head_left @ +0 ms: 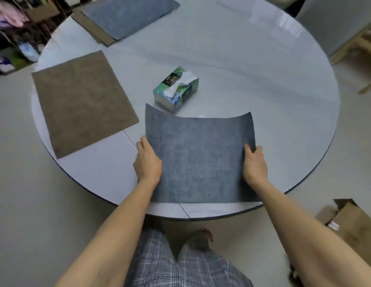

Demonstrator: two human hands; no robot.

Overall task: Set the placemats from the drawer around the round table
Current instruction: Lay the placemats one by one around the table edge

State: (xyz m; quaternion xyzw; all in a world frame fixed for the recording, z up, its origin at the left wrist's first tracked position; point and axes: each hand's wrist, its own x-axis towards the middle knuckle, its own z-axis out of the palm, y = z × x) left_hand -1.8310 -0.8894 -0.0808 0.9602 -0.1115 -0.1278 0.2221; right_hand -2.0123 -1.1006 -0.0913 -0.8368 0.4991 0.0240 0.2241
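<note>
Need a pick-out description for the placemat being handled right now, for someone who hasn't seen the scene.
Start at the round white table and go to its near edge, in front of the tissue box. The blue-grey placemat lies there, gripped at its sides by the left hand and right hand. The brown placemat and far stack lie untouched.

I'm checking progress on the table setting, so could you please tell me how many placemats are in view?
4 visible: a grey placemat held by both hands, a brown placemat to its left, and a far stack, grey over brown, possibly hiding more.
</note>
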